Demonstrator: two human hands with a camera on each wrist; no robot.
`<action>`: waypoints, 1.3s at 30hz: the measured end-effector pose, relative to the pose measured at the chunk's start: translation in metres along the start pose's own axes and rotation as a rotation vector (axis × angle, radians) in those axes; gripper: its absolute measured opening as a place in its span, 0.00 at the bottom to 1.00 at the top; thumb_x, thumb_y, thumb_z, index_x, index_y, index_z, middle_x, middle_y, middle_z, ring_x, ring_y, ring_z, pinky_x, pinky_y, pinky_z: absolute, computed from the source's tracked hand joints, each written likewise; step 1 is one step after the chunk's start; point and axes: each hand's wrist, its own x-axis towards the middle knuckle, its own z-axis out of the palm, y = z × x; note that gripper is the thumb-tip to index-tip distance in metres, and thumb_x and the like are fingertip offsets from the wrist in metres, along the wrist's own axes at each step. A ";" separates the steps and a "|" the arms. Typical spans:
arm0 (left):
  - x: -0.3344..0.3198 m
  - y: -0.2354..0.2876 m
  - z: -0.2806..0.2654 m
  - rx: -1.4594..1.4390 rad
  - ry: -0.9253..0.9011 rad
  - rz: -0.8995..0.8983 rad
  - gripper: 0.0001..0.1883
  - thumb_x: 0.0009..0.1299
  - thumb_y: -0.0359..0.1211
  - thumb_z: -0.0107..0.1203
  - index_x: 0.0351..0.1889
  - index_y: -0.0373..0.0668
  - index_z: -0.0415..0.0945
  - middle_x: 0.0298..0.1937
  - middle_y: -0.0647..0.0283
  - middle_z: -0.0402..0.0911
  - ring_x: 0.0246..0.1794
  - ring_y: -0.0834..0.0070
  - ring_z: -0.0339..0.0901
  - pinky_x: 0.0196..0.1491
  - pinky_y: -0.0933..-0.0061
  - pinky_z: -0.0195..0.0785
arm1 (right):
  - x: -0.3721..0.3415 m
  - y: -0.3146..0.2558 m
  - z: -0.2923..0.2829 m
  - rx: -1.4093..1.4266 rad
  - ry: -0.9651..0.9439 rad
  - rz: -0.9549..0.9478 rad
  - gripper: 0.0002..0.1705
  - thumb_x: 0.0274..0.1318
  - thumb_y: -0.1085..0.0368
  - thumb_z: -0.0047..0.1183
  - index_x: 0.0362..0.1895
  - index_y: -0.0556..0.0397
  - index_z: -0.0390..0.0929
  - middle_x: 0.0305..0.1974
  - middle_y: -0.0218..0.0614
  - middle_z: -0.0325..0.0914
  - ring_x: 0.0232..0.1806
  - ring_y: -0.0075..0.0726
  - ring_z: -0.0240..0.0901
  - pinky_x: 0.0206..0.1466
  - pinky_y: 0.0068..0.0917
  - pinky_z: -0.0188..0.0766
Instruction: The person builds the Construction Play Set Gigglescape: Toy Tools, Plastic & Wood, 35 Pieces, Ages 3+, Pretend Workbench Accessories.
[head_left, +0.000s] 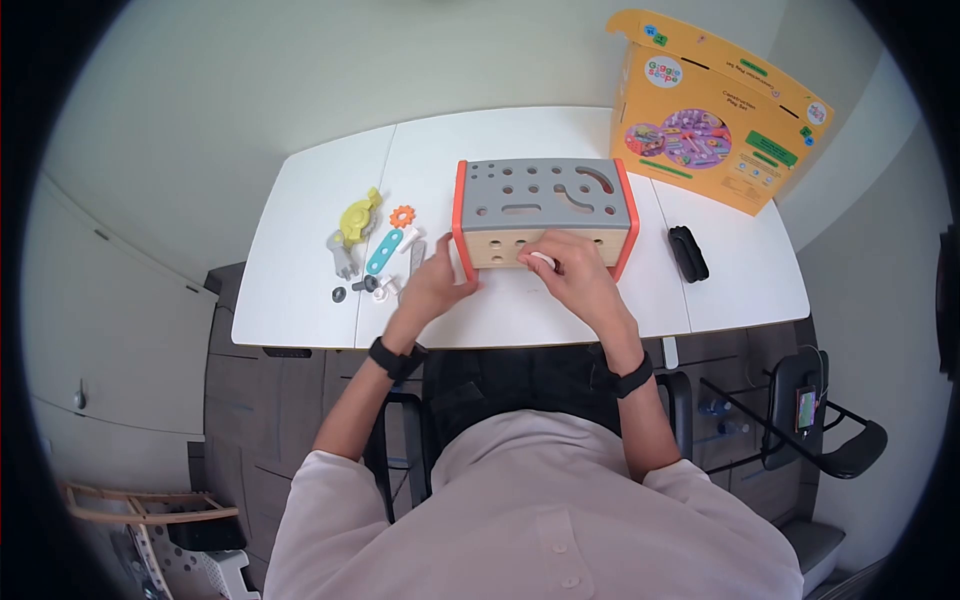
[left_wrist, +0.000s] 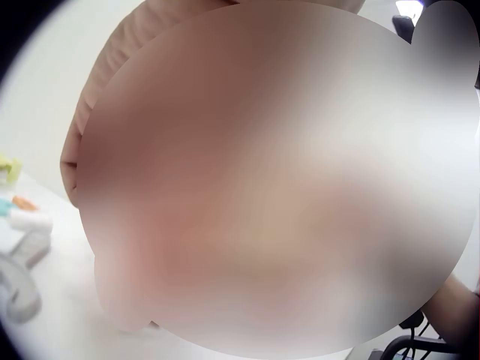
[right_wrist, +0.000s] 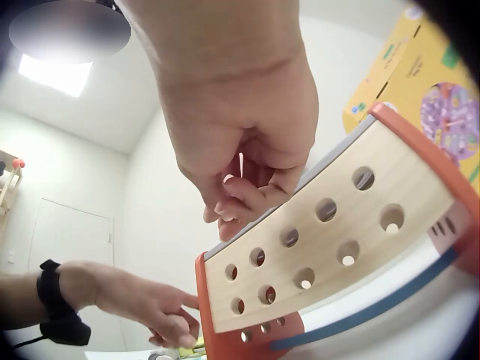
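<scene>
A: Where's the R hand (head_left: 580,275) & what's it got?
B: In front of the toy workbench (head_left: 546,178), near the wooden front panel (head_left: 480,243). Fingers bent, pinching a small white pc (head_left: 543,259) b/w thumb & fingertips. Mostly covered, so can't tell its full shape or if it's in a hole.
A: L hand (head_left: 432,288)?
B: At bench's L end, by the red side panel (head_left: 460,205). Fingers loosely extended; can't tell how firmly they touch. L wrist cam's mostly blurred.
A: Bench pos.?
B: Mid of white table (head_left: 730,290), grey holed top facing up.
A: Other stuff?
B: L of bench: yellow pc (head_left: 357,220), orange gear (head_left: 402,216), teal strip (head_left: 378,259) w/ holes. R: black case (head_left: 688,253), w/ big orange-yellow box (head_left: 715,110) behind.
</scene>
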 end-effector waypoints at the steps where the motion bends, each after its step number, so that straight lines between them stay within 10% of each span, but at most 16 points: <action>1: 0.011 -0.012 0.020 -0.139 0.039 0.092 0.33 0.60 0.37 0.70 0.59 0.33 0.66 0.35 0.50 0.82 0.35 0.57 0.83 0.37 0.63 0.75 | -0.001 0.001 0.001 0.018 -0.017 -0.006 0.06 0.58 0.68 0.61 0.36 0.59 0.84 0.29 0.43 0.79 0.29 0.46 0.74 0.33 0.36 0.70; 10: 0.017 0.022 0.013 -0.115 0.198 0.234 0.23 0.60 0.31 0.62 0.52 0.31 0.71 0.26 0.47 0.83 0.26 0.48 0.82 0.32 0.55 0.76 | -0.008 -0.001 0.003 0.121 -0.037 0.047 0.07 0.59 0.72 0.58 0.40 0.60 0.84 0.32 0.44 0.79 0.30 0.47 0.75 0.35 0.35 0.71; 20: 0.027 0.079 -0.049 -0.246 0.085 0.075 0.14 0.61 0.35 0.58 0.31 0.30 0.81 0.23 0.55 0.84 0.26 0.68 0.83 0.33 0.69 0.74 | -0.003 0.002 0.013 0.153 -0.059 -0.004 0.23 0.61 0.81 0.46 0.61 0.61 0.72 0.47 0.44 0.70 0.45 0.41 0.73 0.46 0.32 0.73; 30: 0.061 0.068 -0.075 -0.386 -0.248 -0.213 0.10 0.61 0.34 0.56 0.23 0.38 0.79 0.15 0.73 0.66 0.14 0.85 0.58 0.18 0.78 0.46 | 0.014 0.026 0.032 0.047 -0.071 0.036 0.17 0.60 0.82 0.46 0.53 0.67 0.75 0.47 0.46 0.71 0.44 0.46 0.76 0.46 0.36 0.73; 39: 0.064 0.063 -0.075 -0.340 -0.317 -0.227 0.12 0.66 0.39 0.57 0.28 0.39 0.79 0.17 0.75 0.65 0.17 0.85 0.61 0.22 0.80 0.52 | 0.037 0.033 0.053 -0.221 -0.113 0.211 0.12 0.54 0.73 0.55 0.42 0.65 0.81 0.44 0.57 0.78 0.46 0.62 0.78 0.47 0.50 0.75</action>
